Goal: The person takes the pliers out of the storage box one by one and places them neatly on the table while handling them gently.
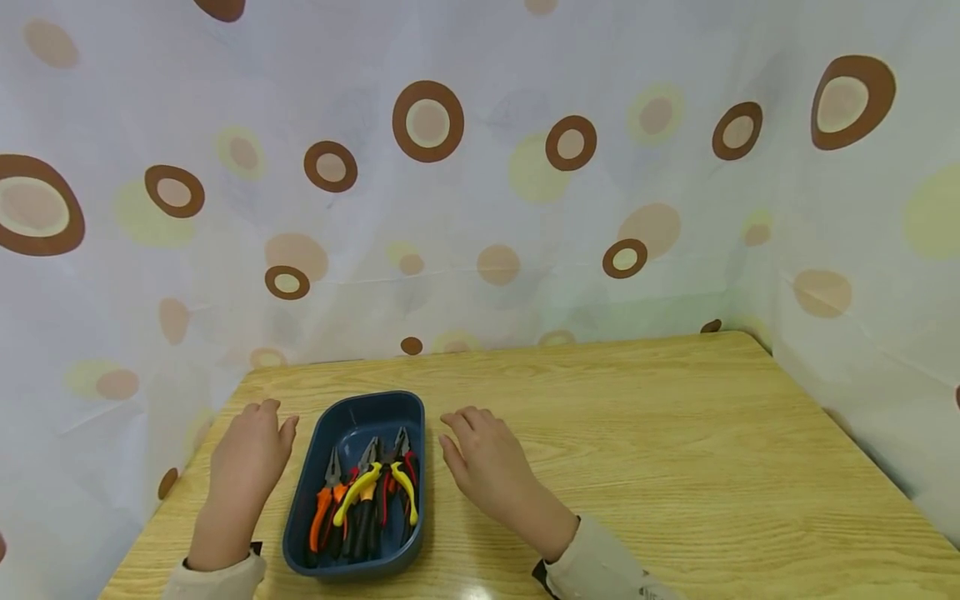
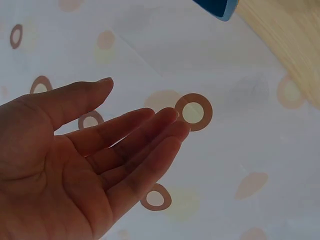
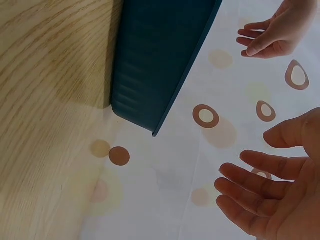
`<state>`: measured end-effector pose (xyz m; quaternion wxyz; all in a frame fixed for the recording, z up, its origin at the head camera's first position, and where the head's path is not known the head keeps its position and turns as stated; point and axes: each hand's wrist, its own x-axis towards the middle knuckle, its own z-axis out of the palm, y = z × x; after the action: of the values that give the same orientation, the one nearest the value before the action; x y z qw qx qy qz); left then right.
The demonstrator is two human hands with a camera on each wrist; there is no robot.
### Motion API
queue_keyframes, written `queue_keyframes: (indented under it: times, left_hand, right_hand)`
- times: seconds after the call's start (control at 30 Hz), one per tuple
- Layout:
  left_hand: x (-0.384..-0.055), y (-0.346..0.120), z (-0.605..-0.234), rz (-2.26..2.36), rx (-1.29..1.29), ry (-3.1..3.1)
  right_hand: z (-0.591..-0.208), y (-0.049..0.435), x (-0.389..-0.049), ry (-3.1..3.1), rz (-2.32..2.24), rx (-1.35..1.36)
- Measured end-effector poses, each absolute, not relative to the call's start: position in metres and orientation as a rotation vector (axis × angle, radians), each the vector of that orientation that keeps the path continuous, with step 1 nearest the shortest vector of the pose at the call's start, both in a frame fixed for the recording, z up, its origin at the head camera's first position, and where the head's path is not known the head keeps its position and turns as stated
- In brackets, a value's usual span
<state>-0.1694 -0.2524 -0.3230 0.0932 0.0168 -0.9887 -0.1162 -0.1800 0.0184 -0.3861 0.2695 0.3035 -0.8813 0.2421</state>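
Note:
A dark blue rectangular bin (image 1: pixel 300 483) stands on the table with several pliers inside. Among them are orange-handled long-nose pliers (image 1: pixel 322 508) at the left and yellow-handled pliers (image 1: pixel 362 485) lying across the others. My left hand (image 1: pixel 249 458) hovers just left of the bin, its fingers relaxed and palm bare in the left wrist view. To the bin's right is my right hand (image 1: pixel 491 462), fingers loosely extended and holding nothing. The right wrist view shows the bin's outer side wall (image 3: pixel 150 60) beyond that hand's fingertips. Some plier handles are hidden beneath others.
The wood-grain table (image 1: pixel 637 450) reaches far to the right of the bin. A white curtain (image 1: pixel 480 183) with brown and yellow circles hangs behind the table and along its sides.

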Motion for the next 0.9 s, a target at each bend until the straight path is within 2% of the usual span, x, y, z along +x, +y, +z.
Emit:
queue_keyframes:
  times: [0.9]
  left_hand:
    - [-0.189,-0.267,-0.374,-0.412,0.025,-3.113]
  right_hand:
    - [-0.394,0.009,-0.177,-2.391,0.598,0.842]
